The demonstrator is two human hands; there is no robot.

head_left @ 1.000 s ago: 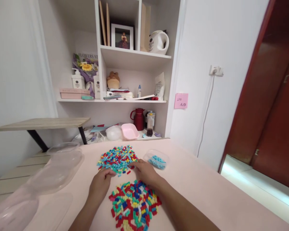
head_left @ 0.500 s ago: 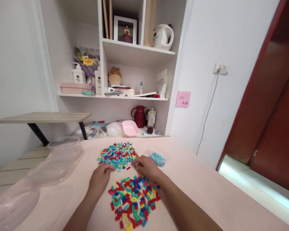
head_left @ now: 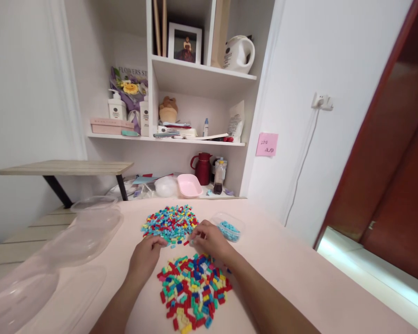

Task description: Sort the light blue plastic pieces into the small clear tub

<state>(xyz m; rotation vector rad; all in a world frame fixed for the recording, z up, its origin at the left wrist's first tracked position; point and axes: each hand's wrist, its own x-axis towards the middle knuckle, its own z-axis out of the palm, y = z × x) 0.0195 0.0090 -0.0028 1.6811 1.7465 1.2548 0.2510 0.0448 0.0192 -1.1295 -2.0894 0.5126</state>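
Observation:
A pile of small, mixed-colour toy bricks lies on the pink tabletop. My left hand rests at its near left edge, fingers curled together and fingertips by a few loose bricks. At the near right edge is my right hand, thumb and fingers bent close together over the table. Whether either hand holds a brick is hidden or too small to see. Between my forearms spreads a second group of bricks, in red, yellow, green and blue. A clear plastic box with light-blue bricks inside stands just beyond my right hand.
Clear plastic lids or trays lie along the table's left side. Behind the table are a pink basin, a dark red jug and a bottle of dark liquid. White shelving rises above them.
My right hand has shifted slightly, its fingers a little higher beside the pile. The left hand stays nearly in place. The camera view has turned slightly to the left.

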